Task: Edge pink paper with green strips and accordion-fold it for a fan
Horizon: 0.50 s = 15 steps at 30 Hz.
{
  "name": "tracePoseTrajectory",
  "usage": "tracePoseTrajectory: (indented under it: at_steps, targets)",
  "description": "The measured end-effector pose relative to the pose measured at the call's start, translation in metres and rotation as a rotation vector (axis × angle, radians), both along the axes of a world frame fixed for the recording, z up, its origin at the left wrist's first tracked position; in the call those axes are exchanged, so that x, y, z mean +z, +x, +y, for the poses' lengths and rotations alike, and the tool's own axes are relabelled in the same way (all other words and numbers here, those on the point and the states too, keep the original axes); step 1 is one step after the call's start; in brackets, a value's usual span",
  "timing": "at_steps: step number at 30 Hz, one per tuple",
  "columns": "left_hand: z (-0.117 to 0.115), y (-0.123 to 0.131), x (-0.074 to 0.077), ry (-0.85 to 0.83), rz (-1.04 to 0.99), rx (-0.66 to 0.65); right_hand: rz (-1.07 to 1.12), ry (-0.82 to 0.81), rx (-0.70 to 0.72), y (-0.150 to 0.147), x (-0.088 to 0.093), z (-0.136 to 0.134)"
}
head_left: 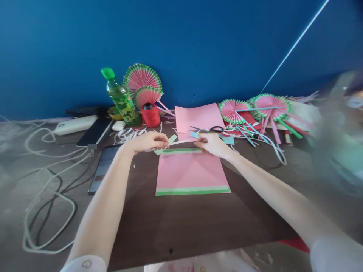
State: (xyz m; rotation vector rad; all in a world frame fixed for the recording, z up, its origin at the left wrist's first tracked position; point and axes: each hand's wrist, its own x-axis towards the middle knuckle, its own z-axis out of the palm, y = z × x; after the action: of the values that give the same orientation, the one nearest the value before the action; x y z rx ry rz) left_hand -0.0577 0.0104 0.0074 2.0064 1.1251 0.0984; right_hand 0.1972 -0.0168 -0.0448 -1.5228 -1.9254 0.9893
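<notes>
A thin whitish strip stretches between my two hands, above the far edge of a pink paper sheet. My left hand pinches its left end, close to some pale green paper pieces. The other end is pinched by my right hand. Green and pale green bands run along the sheet's near edge and its far edge. Just behind my right hand lie black-handled scissors, partly in front of another pink sheet.
At the back left stand a green-capped bottle, a red thread spool and pleated paper fans. More fans lie back right among paper strips. A tablet, a phone and looped white cables occupy the left side.
</notes>
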Motion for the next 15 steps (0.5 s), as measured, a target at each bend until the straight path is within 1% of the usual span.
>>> tracePoseTrajectory:
  at_steps: [2,6,11,15]
  targets:
    - [-0.001,0.002,-0.001,-0.02,0.001,-0.02,-0.017,0.01,0.03,0.001,-0.003,0.001]
    - [0.0,0.009,-0.006,-0.06,0.076,-0.062,-0.055,0.027,0.093,0.002,-0.005,0.003]
    - [-0.002,0.016,-0.008,-0.009,0.136,-0.059,-0.062,0.051,0.111,0.003,-0.01,0.007]
    - [-0.002,0.019,-0.011,0.019,0.123,-0.08,-0.077,0.037,0.116,0.003,-0.012,0.01]
